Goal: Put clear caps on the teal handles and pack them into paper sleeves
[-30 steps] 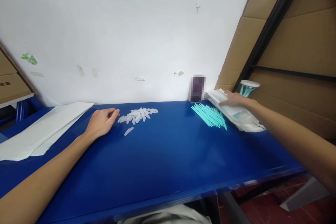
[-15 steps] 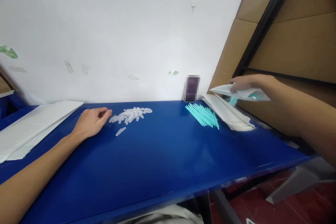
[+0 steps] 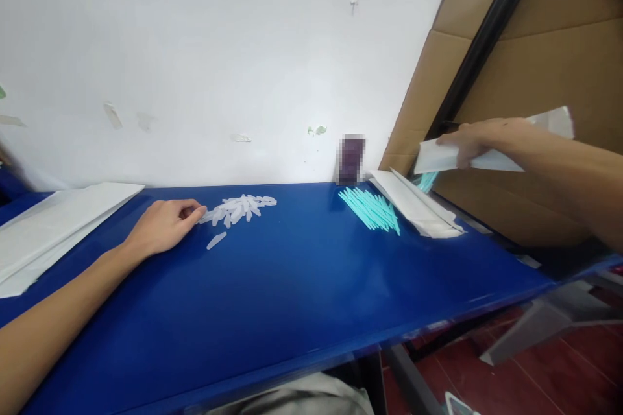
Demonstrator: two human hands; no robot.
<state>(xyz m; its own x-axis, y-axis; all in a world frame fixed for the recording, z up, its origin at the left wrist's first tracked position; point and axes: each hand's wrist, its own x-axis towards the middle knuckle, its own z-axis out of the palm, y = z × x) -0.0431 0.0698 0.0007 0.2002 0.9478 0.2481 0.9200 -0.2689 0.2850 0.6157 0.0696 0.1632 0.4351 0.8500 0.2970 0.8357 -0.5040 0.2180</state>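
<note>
**Right hand.** The right hand [image 3: 474,141] is raised in the right of the frame, above and clear of the desk [image 3: 292,292]. Its fingers [image 3: 455,138] are clenched over the upper edge of a flat white pouch [image 3: 438,157], which they grasp. The pouch lies roughly level in the air. One end projects left of the hand and the other end shows behind the forearm at the far right. A teal item [image 3: 427,180] shows just below the pouch; what it is cannot be told.

**Left hand.** The left hand [image 3: 163,227] rests on the desk in the left centre of the frame. The fingers are loosely curled, with the thumb and forefinger tips drawn together. Whether they pinch anything cannot be told. The fingertips lie at the left edge of a pile of clear plastic pieces [image 3: 238,207]. A single clear piece [image 3: 216,240] lies just below the pile, apart from it and near the hand.

**Surroundings.**
- A fan of teal sticks [image 3: 370,207] lies on the desk right of centre, well apart from the pile.
- A stack of white pouches [image 3: 413,204] lies just right of the sticks, below the raised hand.
- White sheets [image 3: 53,224] lie at the left edge of the frame.
- A blurred dark object [image 3: 351,159] stands against the white wall [image 3: 219,45].
- Cardboard panels [image 3: 564,45] and a black bar [image 3: 479,52] lean in the upper right.
</note>
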